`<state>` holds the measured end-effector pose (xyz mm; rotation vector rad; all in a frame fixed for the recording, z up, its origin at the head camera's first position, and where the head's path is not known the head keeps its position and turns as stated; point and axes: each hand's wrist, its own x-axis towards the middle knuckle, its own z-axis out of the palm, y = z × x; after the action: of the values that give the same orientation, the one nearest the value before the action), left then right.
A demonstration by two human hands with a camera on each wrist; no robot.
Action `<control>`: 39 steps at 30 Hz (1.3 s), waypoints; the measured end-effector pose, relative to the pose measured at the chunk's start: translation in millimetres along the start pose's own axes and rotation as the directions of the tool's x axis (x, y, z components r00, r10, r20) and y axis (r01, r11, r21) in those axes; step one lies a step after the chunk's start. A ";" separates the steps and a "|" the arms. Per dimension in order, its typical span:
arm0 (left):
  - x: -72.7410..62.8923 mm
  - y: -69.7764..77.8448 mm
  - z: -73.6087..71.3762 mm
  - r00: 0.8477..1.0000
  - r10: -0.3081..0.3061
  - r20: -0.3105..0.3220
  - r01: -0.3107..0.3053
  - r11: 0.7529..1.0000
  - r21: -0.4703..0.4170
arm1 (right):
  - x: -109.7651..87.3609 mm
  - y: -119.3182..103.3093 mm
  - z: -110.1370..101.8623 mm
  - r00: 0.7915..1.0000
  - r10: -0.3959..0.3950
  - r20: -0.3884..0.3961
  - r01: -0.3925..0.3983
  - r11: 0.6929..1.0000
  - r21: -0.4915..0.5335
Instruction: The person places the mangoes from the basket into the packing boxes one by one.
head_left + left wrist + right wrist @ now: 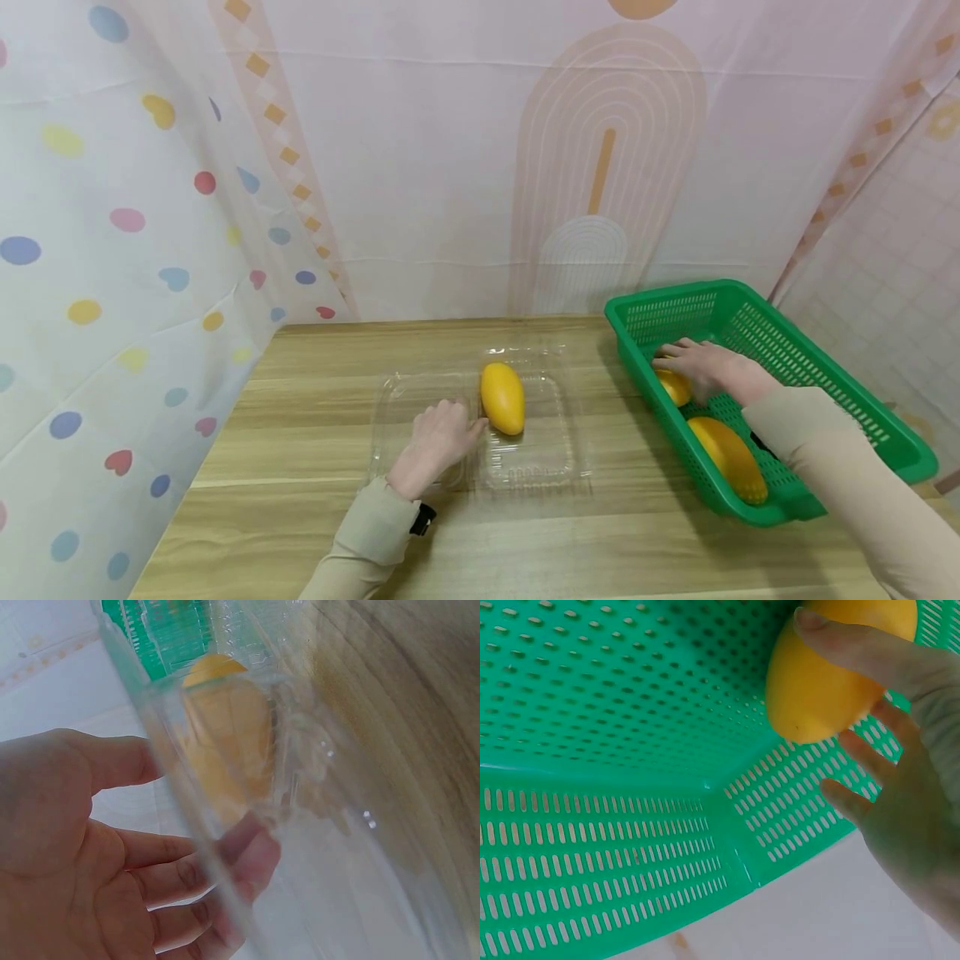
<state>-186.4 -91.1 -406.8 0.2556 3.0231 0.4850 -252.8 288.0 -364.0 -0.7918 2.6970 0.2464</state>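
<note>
A clear plastic clamshell box (534, 462) lies unfolded on the table, with one yellow mango (502, 398) in its right half. My left hand (441, 437) holds the box near its middle fold, beside that mango; in the left wrist view its fingertips (255, 859) show through the clear plastic. Inside the green basket (847, 387), my right hand (708, 367) grips a second yellow mango (821, 682), its thumb across the fruit and its fingers around the other side. Another yellow-orange fruit (727, 458), with a bumpy end, lies nearer the basket's front.
The slatted basket stands at the table's right side, right of the box. Wood-grain tabletop (300, 433) extends around the box. A patterned curtain (420, 167) hangs behind the table and along its left side.
</note>
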 end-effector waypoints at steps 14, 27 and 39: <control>-0.2 1.9 1.5 1.000 -0.004 0.013 0.004 1.000 -0.005 | 10.4 -1.6 22.4 0.998 -0.008 -0.067 0.007 1.000 -0.020; 0.0 2.8 1.6 1.000 -0.016 0.018 0.016 1.000 0.010 | 11.1 10.3 30.6 0.987 0.021 -0.158 -0.007 0.996 0.087; 0.6 3.0 1.6 1.000 -0.014 0.019 0.014 1.000 0.015 | 7.6 27.2 24.0 0.966 0.079 -0.247 -0.020 0.972 0.234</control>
<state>-186.4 -87.8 -407.4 0.2383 3.0092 0.4571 -267.8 313.0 -387.1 -0.7287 2.9157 -0.1676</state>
